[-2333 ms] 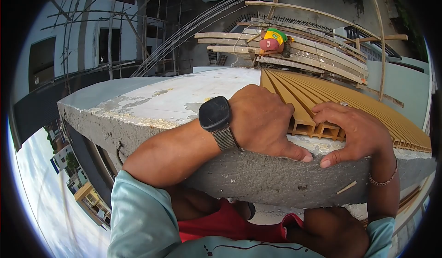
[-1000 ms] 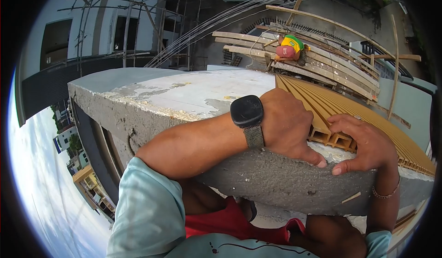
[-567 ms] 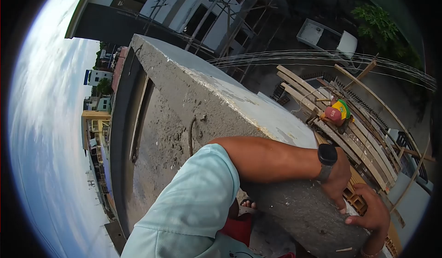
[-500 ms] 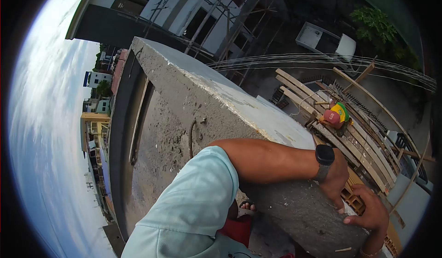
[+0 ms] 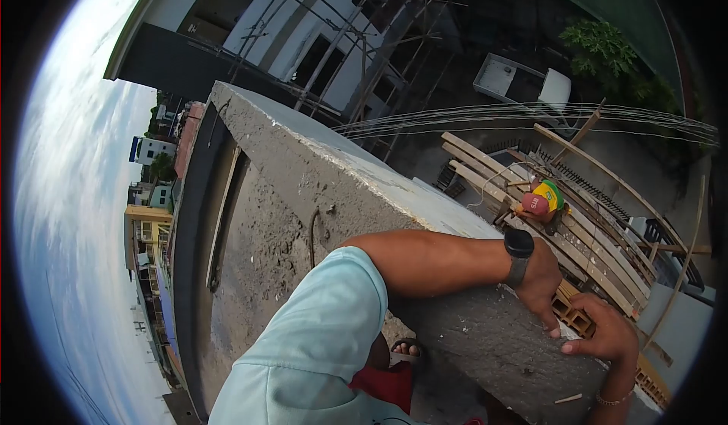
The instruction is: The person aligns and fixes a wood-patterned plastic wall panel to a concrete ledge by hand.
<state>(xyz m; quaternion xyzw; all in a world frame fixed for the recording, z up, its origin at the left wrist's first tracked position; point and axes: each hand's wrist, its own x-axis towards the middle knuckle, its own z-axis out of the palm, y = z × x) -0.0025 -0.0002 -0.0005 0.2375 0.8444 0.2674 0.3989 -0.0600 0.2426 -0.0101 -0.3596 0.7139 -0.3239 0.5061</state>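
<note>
My left hand (image 5: 539, 279), with a dark watch (image 5: 519, 244) on its wrist, reaches across to the outer edge of the rough grey concrete ledge (image 5: 485, 349). Its visible fingers point down and are bent together at the edge; whatever they pinch is too small to make out. Close beside it, my right hand (image 5: 611, 335) is curled over the same edge. The right thumb and forefinger are apart, with a gap facing the left fingertips. The other right fingers are partly hidden. A small pale sliver (image 5: 568, 398) lies on the ledge near the right wrist.
Beyond the edge is a drop to wooden planks (image 5: 584, 235), where a person in a red cap (image 5: 535, 203) is. Wires (image 5: 485, 112) cross in front of a parked truck (image 5: 523, 84). Bent rebar (image 5: 312, 235) sticks out of the concrete. Hollow blocks (image 5: 574, 315) show below my hands.
The view has shifted slightly, so the surroundings sit a little lower and further left. Both hands stay at the ledge's edge, the right fingers slightly lifted and more spread.
</note>
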